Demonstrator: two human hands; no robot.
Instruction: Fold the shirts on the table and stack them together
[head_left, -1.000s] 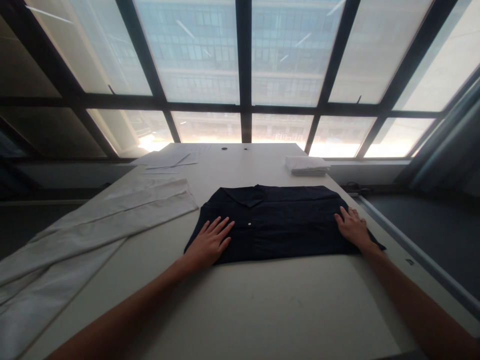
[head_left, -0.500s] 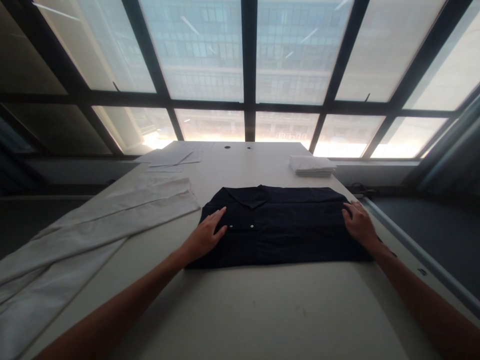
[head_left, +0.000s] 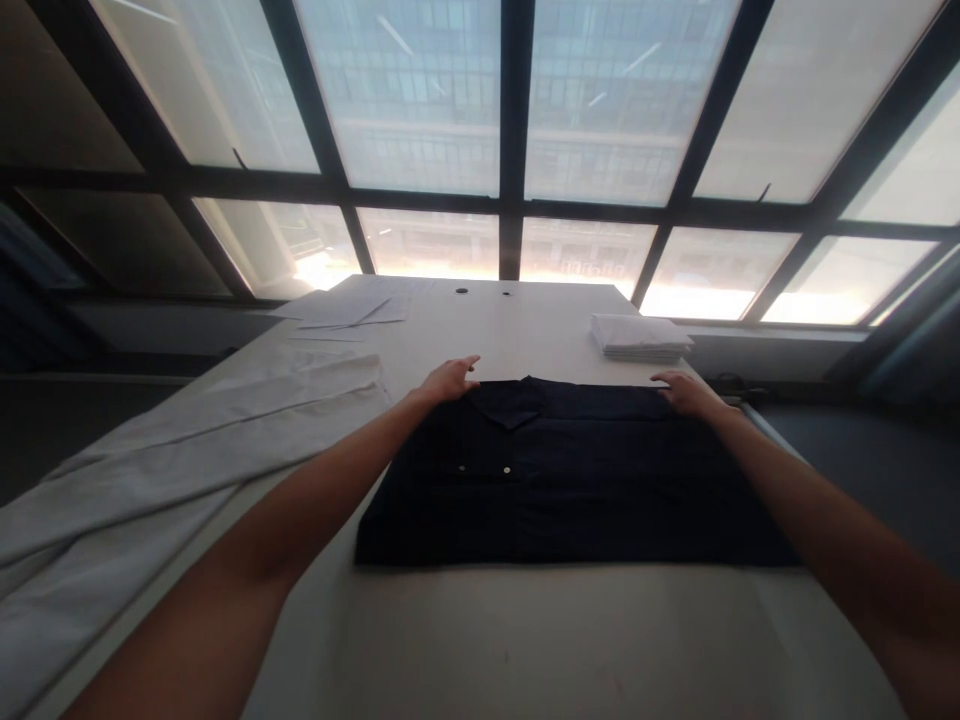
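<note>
A dark navy shirt (head_left: pixel 600 480) lies folded flat on the white table (head_left: pixel 540 630), its collar flap near the far edge and two small pale buttons on its left part. My left hand (head_left: pixel 450 380) is at the shirt's far left corner, index finger and thumb stretched apart. Over at the far right corner is my right hand (head_left: pixel 688 393), with its fingers extended along the edge and apart. Part of each hand's underside is hidden, so the exact contact with the cloth does not show.
A long off-white garment (head_left: pixel 225 430) is spread along the table's left side. Paper sheets (head_left: pixel 345 308) lie at the back left, and a folded white cloth stack (head_left: pixel 641 337) at the back right. Large windows (head_left: pixel 405 100) stand behind the table.
Both hands have moved away from me, from the shirt's sides to its far corners. The shirt's near edge sits lower in view and looks wider. The view has shifted slightly.
</note>
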